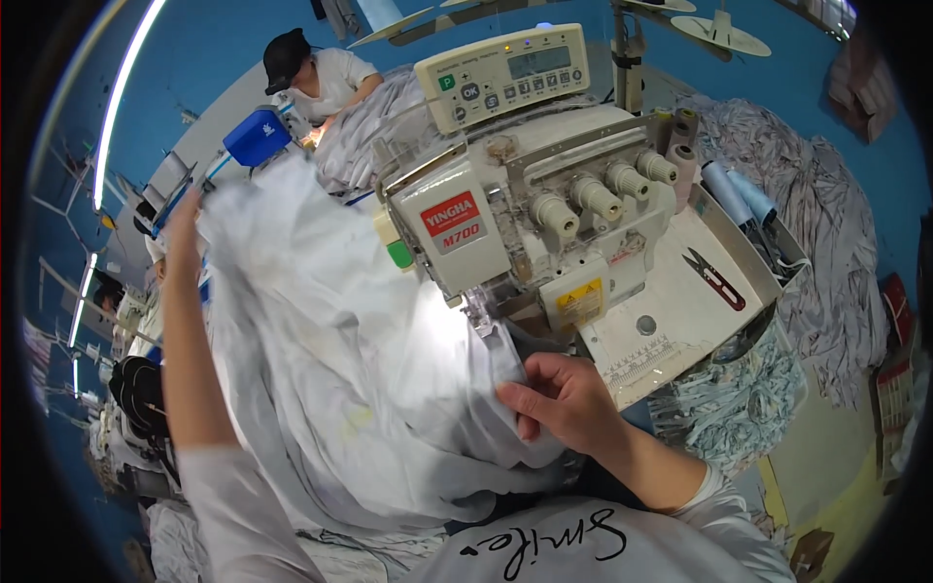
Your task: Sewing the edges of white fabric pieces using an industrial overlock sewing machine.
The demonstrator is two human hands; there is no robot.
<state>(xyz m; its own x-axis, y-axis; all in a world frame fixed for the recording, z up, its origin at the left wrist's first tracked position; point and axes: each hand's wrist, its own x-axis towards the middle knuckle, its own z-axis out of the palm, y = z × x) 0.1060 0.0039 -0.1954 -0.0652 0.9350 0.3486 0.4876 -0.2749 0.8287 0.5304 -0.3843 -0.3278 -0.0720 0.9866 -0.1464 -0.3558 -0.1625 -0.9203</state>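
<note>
A large piece of white fabric (321, 389) spreads over the front of an overlock sewing machine (457, 223) and hangs toward my lap. My right hand (573, 403) pinches the fabric's edge between thumb and bent fingers, just in front of the lit presser foot (476, 311). The fabric runs up to the foot; whether the needle is in it cannot be made out. At the far left, my left hand (183, 228) is raised beside the fabric's upper left part. Motion smears that hand, so its fingers and grip are unclear.
Red-handled thread snips (714, 280) lie on the machine's right bed. Thread cones (683, 160) stand behind it. Piles of grey fabric (797, 214) and pale green strips (734, 389) flank the right side. A co-worker (316, 87) in a black cap works beyond, at the upper left.
</note>
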